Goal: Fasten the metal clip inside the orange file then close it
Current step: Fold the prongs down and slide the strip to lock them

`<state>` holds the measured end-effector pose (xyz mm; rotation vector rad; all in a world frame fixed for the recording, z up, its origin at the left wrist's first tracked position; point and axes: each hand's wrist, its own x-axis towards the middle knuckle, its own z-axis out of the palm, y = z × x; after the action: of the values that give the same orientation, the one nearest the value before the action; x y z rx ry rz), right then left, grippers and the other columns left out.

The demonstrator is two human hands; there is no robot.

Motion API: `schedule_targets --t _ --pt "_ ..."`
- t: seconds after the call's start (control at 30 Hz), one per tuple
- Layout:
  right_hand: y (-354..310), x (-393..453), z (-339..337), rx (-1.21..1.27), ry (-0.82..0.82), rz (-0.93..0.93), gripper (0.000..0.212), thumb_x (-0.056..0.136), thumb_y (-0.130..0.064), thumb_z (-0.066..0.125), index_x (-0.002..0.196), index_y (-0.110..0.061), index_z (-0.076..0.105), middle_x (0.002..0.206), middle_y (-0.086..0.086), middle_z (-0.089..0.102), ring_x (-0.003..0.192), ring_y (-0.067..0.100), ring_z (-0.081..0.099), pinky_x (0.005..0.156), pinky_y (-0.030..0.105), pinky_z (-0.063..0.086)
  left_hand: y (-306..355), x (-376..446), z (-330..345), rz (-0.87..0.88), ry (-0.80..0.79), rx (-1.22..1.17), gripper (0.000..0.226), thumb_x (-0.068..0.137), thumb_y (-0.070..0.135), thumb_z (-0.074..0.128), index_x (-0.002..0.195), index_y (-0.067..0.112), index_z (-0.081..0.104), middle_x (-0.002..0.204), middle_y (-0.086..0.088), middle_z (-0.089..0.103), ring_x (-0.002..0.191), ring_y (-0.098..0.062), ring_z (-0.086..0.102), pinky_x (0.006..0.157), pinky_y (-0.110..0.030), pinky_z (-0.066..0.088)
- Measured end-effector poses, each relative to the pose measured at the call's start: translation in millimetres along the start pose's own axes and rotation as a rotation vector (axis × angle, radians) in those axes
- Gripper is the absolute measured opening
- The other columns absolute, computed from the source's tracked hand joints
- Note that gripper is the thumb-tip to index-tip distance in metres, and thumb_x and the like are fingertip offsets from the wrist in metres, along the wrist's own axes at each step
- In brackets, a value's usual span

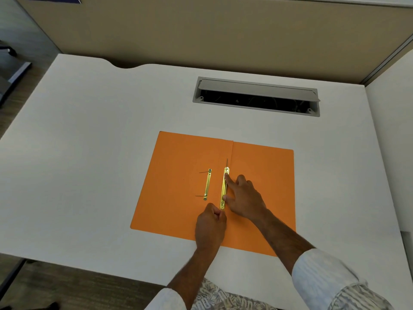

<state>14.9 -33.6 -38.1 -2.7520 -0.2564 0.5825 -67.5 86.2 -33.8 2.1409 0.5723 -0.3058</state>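
Note:
The orange file [174, 175] lies open and flat on the white desk. A gold metal clip bar [223, 189] lies along its centre fold, with a thin prong sticking out beyond its far end. My right hand [243, 195] presses on this bar, index fingertip near the far end and thumb near the near end. My left hand [211, 227] is closed in a pinch at the bar's near end. A second, shorter gold clip piece [207, 184] sits on the left flap, its two thin prongs pointing left.
A grey cable hatch [257, 97] stands open in the desk behind the file. A beige partition [201, 30] runs along the back. The desk's front edge [111, 271] is close to my body.

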Motion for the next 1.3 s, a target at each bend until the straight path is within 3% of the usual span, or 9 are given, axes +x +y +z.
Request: schedule_targets --t 0.2,0.7,1.0,1.3 --pt "-0.5 -0.4 2.5 -0.008 -0.001 0.022 0.085 0.083 -0.057 0.060 0.152 -0.031 0.016 0.124 0.006 0.041 0.108 0.026 0.045 0.077 0.038 0.053 -3.1 -1.9 0.0 0.004 -0.016 0.020 0.015 0.092 0.024 0.063 0.079 0.020 0.058 0.067 0.005 0.065 0.058 -0.007 0.058 0.048 -0.019 0.037" --pt "-4.2 -0.8 6.9 -0.018 0.021 0.037 0.081 0.085 -0.052 0.057 0.152 -0.027 0.019 0.124 0.007 0.043 0.108 0.028 0.044 0.077 0.039 0.053 -7.2 -3.3 2.4 0.038 -0.005 0.037 0.013 0.095 0.028 0.063 0.085 0.020 0.061 0.066 0.004 0.063 0.058 -0.011 0.058 0.050 -0.021 0.039" --pt "-2.0 -0.6 6.7 -0.017 0.010 0.022 0.080 0.087 -0.052 0.056 0.152 -0.028 0.018 0.124 0.007 0.042 0.108 0.027 0.045 0.075 0.037 0.052 -2.5 -7.5 6.4 0.048 0.080 0.085 0.019 0.095 0.041 0.061 0.099 0.023 0.065 0.083 0.004 0.072 0.068 -0.011 0.063 0.050 -0.017 0.037" --pt "-0.7 -0.2 7.8 -0.047 0.006 0.019 0.081 0.085 -0.054 0.056 0.152 -0.028 0.017 0.123 0.006 0.043 0.106 0.025 0.046 0.072 0.037 0.053 1.6 -0.4 5.1 -0.056 0.097 0.078 0.013 0.093 0.034 0.060 0.090 0.023 0.066 0.071 0.007 0.067 0.061 -0.009 0.058 0.047 -0.020 0.038"
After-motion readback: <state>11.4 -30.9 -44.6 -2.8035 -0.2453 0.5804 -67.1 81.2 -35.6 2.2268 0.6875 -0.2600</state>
